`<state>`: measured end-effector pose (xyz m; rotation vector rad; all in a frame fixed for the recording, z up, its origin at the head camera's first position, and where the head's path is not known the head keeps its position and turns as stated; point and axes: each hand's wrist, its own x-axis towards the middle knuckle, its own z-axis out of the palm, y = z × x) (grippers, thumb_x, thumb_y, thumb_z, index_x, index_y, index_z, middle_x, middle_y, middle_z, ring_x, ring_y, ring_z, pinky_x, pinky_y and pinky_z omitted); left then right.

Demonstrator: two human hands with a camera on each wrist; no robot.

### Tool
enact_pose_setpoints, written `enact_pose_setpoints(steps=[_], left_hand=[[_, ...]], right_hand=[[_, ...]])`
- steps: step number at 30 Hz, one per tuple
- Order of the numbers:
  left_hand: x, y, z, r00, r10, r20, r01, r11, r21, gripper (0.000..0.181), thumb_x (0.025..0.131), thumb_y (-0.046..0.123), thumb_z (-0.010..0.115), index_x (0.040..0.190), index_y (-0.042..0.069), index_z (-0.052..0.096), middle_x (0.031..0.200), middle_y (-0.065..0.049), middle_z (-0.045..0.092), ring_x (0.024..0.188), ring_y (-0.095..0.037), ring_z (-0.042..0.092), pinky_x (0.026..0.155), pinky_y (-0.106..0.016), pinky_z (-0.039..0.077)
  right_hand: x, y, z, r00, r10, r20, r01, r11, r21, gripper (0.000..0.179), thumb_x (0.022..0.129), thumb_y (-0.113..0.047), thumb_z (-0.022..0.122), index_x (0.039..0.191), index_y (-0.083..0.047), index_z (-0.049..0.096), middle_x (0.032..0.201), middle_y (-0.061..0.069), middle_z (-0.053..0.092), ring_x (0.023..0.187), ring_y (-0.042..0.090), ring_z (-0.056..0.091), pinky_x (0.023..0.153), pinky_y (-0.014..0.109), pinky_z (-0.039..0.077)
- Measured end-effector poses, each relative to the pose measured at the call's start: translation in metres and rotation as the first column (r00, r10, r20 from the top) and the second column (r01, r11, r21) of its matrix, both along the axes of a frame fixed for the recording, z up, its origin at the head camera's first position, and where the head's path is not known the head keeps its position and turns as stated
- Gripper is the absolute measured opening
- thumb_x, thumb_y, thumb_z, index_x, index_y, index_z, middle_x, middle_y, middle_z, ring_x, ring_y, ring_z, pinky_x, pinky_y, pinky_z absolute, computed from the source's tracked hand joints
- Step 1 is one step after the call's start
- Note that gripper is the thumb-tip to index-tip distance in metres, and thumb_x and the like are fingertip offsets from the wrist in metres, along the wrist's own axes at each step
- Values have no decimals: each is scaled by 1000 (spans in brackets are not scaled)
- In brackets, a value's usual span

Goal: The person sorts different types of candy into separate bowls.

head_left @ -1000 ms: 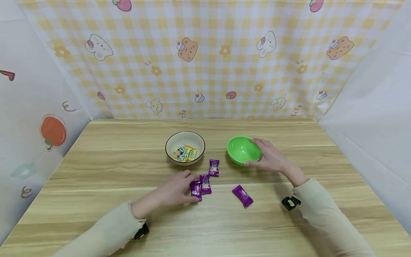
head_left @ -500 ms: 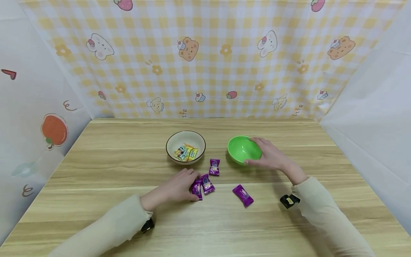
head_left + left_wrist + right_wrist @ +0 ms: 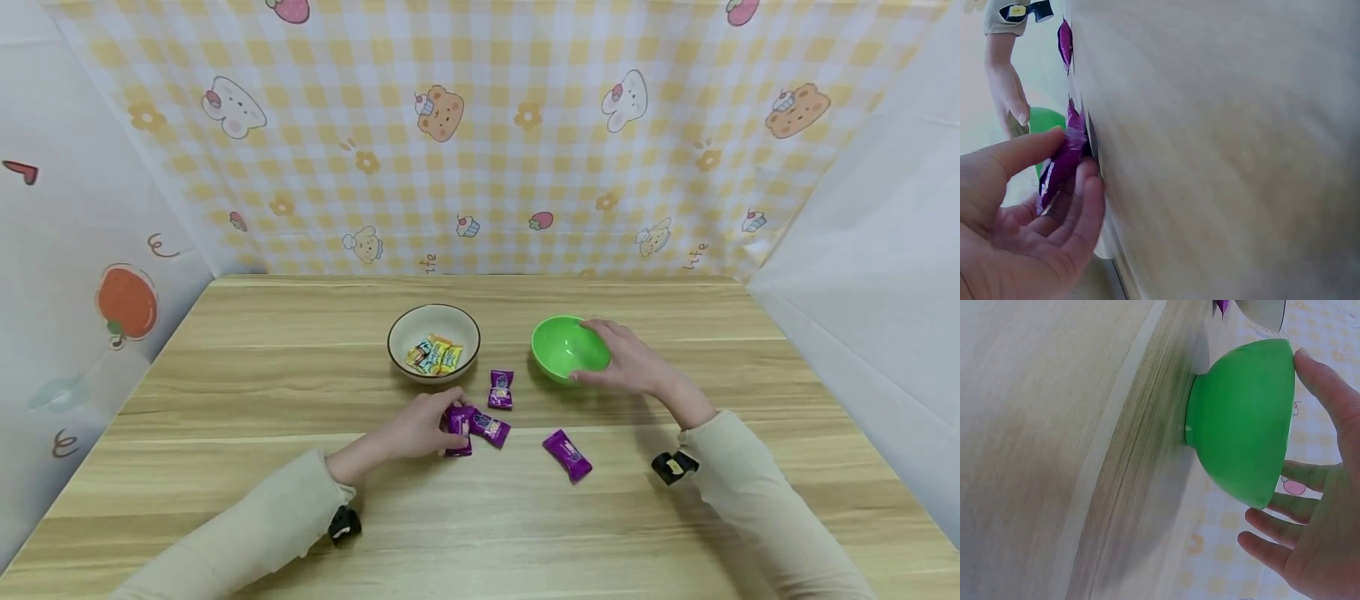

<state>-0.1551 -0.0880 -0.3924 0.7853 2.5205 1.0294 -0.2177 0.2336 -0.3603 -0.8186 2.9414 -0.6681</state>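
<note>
My left hand (image 3: pixel 416 427) pinches a purple wrapped candy (image 3: pixel 460 429) between thumb and fingers; the left wrist view shows this candy (image 3: pixel 1062 164) tilted in the grip, just off the wood. Right beside it lies a second purple candy (image 3: pixel 492 428). On the right, my right hand (image 3: pixel 633 360) holds the green bowl (image 3: pixel 564 346) by its rim. In the right wrist view the thumb touches one side of that bowl (image 3: pixel 1244 422) and fingers touch the opposite side, while the other fingers extend loosely. The bowl stands upright on the table, with no candy visible inside.
A cream bowl with a dark rim (image 3: pixel 405 333) stands left of the green one, holding several yellow and blue candies (image 3: pixel 438 357). One purple candy (image 3: pixel 501 389) lies between the bowls, another purple candy (image 3: pixel 567 456) nearer the front. A checkered cloth (image 3: pixel 480 167) hangs behind the table.
My left hand has closed on the nearest purple candy and raised it slightly. The neighbouring candy has turned and slid a little to the right. The right hand has stayed at the green bowl.
</note>
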Motion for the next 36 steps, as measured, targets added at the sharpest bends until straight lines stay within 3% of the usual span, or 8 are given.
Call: enact_pose_setpoints(steps=[6,10,15,20,23,31,36], left_hand=[[-3,2,7,987,47,156,-74,982,175,47,75,17,70,117,4,52,79,-1,56,61,-13,54,53,-27,47],[-8,11,21,959,62,277,-146,945,293,50,75,17,70,120,3,52,91,-6,58,73,-17,58,64,-29,49],[-19,32,32,918,83,387,-237,898,370,48,76,14,69,120,6,51,92,-10,61,77,-20,61,67,-32,50],[-35,56,37,888,180,423,-334,885,325,41,77,15,69,114,6,53,85,-9,61,73,-19,60,65,-31,50],[-46,68,37,878,214,429,-366,877,312,40,77,16,68,114,7,53,84,-8,61,72,-19,60,65,-30,50],[-68,95,41,872,233,429,-403,840,364,42,80,13,66,117,4,52,87,-11,59,69,-19,60,71,-37,50],[-76,114,43,869,283,405,-435,827,356,43,79,13,67,118,4,53,89,-9,59,72,-17,59,66,-29,51]], right_hand=[[-1,-1,2,1000,7,4,-7,1000,1,85,70,-46,70,131,1,34,129,24,36,114,38,36,90,52,33],[-1,-1,2,1000,0,18,-1,1000,8,86,70,-47,69,131,1,34,129,24,36,115,38,36,90,52,33],[-1,0,2,1000,-2,24,2,1000,7,86,70,-47,69,131,1,34,129,24,36,115,38,36,90,52,33],[0,-1,2,1000,-10,25,9,1000,5,87,69,-48,70,131,1,34,129,24,36,114,39,37,88,52,34],[1,-1,1,1000,-7,22,7,1000,8,88,69,-49,69,131,1,34,130,25,35,114,39,37,88,53,35],[0,-2,1,1000,5,19,-5,1000,8,86,70,-47,69,131,2,33,131,26,34,114,41,36,88,53,35],[1,-1,2,1000,8,25,-8,1000,11,86,71,-47,69,131,2,33,131,27,32,115,42,34,89,53,33]])
